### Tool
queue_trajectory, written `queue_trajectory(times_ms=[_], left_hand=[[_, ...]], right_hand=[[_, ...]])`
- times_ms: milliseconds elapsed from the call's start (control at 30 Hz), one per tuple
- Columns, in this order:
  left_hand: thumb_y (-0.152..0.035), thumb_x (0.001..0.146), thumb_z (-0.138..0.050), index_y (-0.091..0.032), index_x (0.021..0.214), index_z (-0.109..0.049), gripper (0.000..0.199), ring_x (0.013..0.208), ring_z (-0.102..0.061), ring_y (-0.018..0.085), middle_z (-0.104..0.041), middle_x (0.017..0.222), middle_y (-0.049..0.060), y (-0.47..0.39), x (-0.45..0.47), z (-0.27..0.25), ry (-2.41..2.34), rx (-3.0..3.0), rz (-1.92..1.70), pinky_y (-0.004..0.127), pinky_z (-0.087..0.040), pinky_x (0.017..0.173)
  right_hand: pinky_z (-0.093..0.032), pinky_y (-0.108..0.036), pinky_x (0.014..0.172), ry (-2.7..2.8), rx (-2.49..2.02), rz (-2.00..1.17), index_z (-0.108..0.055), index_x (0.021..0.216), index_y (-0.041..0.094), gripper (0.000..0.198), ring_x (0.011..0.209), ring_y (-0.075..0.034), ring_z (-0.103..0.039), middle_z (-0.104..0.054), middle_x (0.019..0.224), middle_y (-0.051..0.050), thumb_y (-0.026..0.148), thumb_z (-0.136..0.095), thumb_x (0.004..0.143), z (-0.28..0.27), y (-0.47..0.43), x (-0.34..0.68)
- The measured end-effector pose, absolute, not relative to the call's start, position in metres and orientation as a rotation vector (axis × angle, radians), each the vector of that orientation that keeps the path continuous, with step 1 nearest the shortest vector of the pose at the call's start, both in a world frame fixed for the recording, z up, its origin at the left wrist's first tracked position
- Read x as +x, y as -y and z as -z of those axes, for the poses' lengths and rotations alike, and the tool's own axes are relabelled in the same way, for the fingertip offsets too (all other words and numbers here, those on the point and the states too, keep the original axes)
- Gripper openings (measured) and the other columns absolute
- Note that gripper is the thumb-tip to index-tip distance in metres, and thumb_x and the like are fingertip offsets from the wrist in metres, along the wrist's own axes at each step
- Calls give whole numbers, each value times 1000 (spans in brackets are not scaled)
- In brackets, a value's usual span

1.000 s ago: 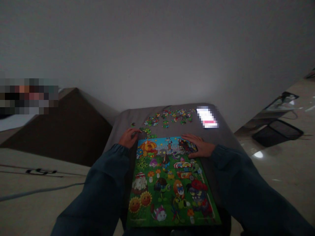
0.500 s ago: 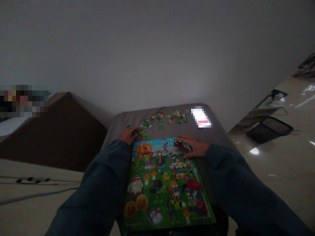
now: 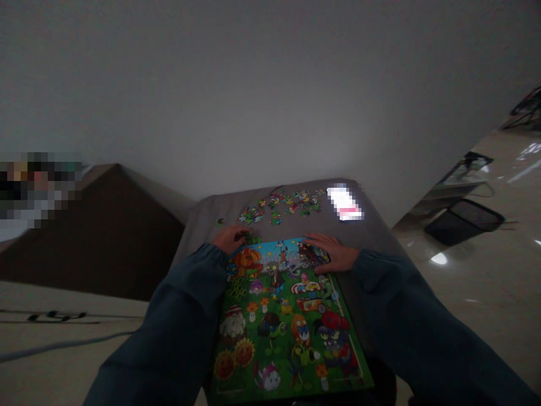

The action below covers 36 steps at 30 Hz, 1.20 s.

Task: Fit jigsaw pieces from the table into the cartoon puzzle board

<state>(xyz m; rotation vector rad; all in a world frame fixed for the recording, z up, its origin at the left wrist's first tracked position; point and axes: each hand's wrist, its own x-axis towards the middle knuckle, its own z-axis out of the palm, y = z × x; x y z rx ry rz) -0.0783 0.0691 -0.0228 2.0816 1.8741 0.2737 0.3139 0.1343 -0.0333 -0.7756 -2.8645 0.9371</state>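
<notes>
A colourful cartoon jigsaw puzzle (image 3: 287,316) lies on a grey cushioned surface (image 3: 198,217) in front of me, mostly green with a blue strip at its far end. My left hand (image 3: 230,238) rests at the puzzle's far left corner, fingers curled over some green loose pieces (image 3: 252,239); whether it grips one I cannot tell. My right hand (image 3: 332,252) lies flat on the puzzle's far right corner, fingers spread. Several loose pieces (image 3: 283,204) are scattered beyond the puzzle.
A lit, blurred-out screen (image 3: 345,203) lies at the far right of the cushion. One stray piece (image 3: 219,221) sits apart at the left. A brown block (image 3: 101,225) stands to the left, a black mesh tray (image 3: 465,220) on the glossy floor at right. A wall rises behind.
My left hand has slid right, from the cushion's left part onto the green pieces at the puzzle's far corner. The right hand has stayed put. The view shifted slightly.
</notes>
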Motion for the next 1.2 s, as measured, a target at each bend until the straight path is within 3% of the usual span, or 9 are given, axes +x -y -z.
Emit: queue_trajectory(times_ms=[467,1200], left_hand=[[-33,92,-55,-17,117,-57,30,98,-60,20,-58,118,10,-90,-69,20,-1932,1986,-1,40,-53,84],[-34,93,-54,-21,117,-58,28,105,-58,22,-56,124,10,-89,-68,14,-2102,2011,-37,42,-51,90]], right_hand=[[-16,-56,114,2885,-800,-925,-29,149,24,91,143,-35,-17,-21,156,-12,64,-62,74,33,-134,313],[-17,-55,114,2886,-823,-915,-32,147,25,87,143,-34,-18,-21,156,-10,63,-62,75,32,-134,313]])
